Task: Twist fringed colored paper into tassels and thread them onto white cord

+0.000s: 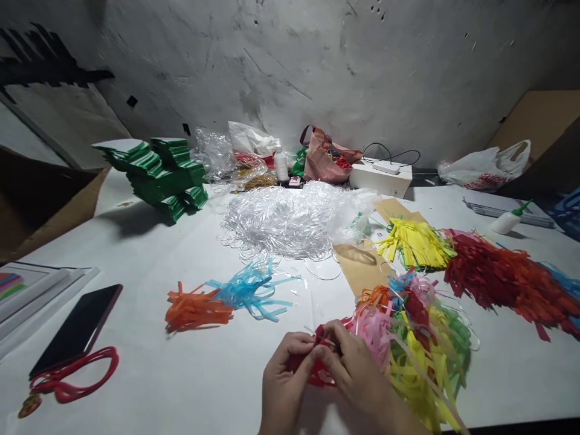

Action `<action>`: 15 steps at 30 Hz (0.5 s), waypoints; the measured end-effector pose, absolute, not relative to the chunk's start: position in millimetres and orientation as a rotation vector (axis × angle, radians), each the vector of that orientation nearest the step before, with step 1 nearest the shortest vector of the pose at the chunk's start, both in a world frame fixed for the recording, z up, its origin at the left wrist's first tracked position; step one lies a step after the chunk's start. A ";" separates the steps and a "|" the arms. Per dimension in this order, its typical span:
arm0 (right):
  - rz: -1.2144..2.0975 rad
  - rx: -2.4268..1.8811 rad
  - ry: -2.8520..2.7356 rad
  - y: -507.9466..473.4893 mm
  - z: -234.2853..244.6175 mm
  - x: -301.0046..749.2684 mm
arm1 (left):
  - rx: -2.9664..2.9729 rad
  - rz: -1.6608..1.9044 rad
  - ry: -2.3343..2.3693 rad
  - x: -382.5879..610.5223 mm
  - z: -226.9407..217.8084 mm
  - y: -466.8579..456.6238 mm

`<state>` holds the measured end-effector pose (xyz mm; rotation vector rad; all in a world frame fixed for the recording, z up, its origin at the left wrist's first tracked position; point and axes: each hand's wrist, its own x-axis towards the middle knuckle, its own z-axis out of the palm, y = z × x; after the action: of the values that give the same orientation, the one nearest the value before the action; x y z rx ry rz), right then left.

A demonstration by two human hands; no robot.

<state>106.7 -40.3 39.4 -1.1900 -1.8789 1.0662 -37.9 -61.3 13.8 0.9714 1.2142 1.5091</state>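
Near the front edge of the white table, my left hand (pixel 289 376) and my right hand (pixel 351 368) come together, fingertips pinching a red paper tassel (pixel 322 374) between them. Part of the tassel hides behind my fingers, and a thin pale strand shows at its top. Just right of my right hand lies a bunch of pink, yellow, green and orange tassels (pixel 419 344). An orange tassel (pixel 197 309) and a blue tassel (pixel 254 289) rest to the left, touching each other.
Clear string (pixel 290 220) is heaped mid-table. Yellow tassels (pixel 414 243), red tassels (pixel 489 272) and a glue bottle (pixel 505 222) lie right. Green cut-out stacks (pixel 167 181) stand back left, a phone (pixel 77 329) with a red cord (pixel 75 380) in front. A pink bag (pixel 328 160) stands behind.
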 end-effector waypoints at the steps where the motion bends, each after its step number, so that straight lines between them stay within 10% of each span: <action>1: 1.070 -1.199 -1.873 -38.7 40.7 106.0 | 1.031 1.487 1.199 -37.1 13.4 -62.8; 15: 0.974 -1.135 -1.992 -37.2 40.2 110.7 | 1.024 1.241 1.277 -50.2 26.5 -47.7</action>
<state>110.7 -37.2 40.2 -1.1354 -1.9917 0.9742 -50.2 -47.7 26.5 1.0242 1.2770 1.2411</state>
